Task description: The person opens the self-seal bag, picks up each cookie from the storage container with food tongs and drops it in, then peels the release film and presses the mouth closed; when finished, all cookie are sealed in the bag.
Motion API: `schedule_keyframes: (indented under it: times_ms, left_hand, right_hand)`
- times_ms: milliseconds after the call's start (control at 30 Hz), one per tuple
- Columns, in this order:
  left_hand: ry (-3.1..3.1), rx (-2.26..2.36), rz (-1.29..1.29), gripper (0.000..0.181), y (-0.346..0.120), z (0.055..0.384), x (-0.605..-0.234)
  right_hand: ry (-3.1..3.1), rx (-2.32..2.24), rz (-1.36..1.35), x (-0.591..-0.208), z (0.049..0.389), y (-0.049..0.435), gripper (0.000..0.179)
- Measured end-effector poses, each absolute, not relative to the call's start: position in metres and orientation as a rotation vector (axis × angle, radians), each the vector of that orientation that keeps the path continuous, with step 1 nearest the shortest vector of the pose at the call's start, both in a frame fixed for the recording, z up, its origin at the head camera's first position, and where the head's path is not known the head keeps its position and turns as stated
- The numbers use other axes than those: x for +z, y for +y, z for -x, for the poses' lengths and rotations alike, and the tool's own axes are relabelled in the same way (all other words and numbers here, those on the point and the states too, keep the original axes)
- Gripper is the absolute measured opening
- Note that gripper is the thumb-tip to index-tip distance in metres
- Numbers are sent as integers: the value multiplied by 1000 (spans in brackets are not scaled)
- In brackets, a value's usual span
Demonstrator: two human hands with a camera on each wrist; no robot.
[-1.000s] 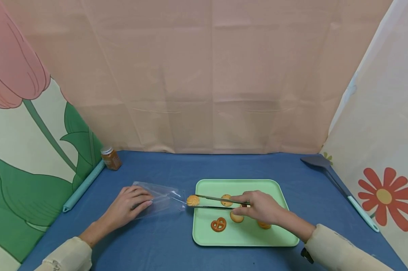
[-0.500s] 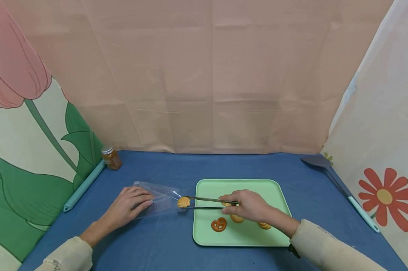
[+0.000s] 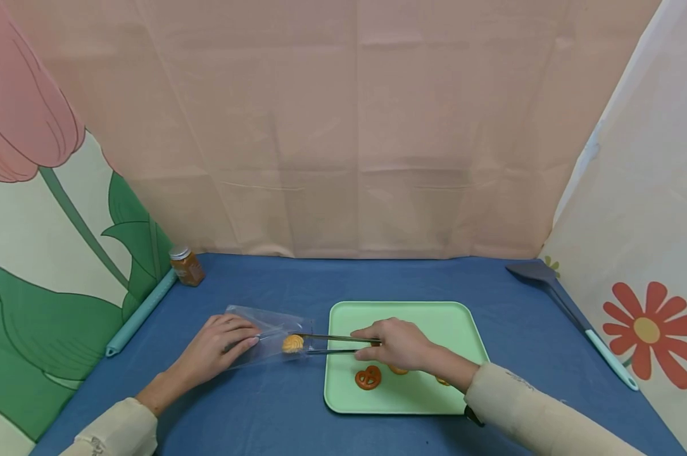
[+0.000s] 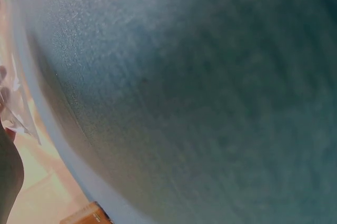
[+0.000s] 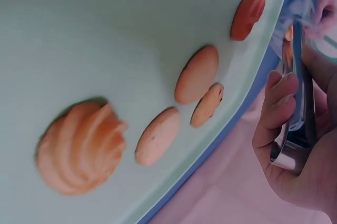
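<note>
My left hand (image 3: 225, 342) pinches the closed-end side of a clear plastic bag (image 3: 266, 322), which lies on the blue cloth with its mouth facing right. My right hand (image 3: 400, 345) grips metal tongs (image 3: 340, 337), also visible in the right wrist view as bent steel tongs (image 5: 289, 155). Between the tong tips, a swirled round cookie (image 3: 293, 344) sits inside the bag's mouth. Below the right hand is a light green tray (image 3: 400, 310) bearing a pretzel (image 3: 368, 378) and several cookies, partly covered by the hand. The left wrist view is mostly blurred and filled by a close surface.
At the back left stands a small jar (image 3: 188, 267) with a metal lid, beside a rolled teal sheet (image 3: 140, 313). A spatula (image 3: 571, 310) with a dark head lies along the right side. On the tray, another swirled cookie (image 5: 81, 150) is nearest the right wrist camera.
My right hand has moved left with the tongs, carrying the swirled cookie from the tray's left edge into the bag's mouth. The left hand has stayed in place on the bag.
</note>
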State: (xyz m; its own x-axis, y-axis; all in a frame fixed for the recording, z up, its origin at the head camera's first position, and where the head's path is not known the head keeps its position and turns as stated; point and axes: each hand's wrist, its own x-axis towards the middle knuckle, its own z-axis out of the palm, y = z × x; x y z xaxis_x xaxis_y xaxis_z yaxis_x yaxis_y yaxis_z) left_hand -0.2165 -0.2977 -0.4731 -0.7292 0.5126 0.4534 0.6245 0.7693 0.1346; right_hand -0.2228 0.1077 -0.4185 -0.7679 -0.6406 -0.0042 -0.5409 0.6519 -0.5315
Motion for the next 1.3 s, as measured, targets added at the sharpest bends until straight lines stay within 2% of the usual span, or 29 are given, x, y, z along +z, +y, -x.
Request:
schedule_keyframes:
  times_ms: [833, 1300]
  left_hand:
    - [-2531, -407, 897, 22, -298, 218, -475]
    - [-2551, -405, 895, 21, -297, 218, -474]
  right_hand:
    - [2687, -632, 955, -422, 228, 35, 43]
    - [2716, -575, 986, -417, 231, 23, 43]
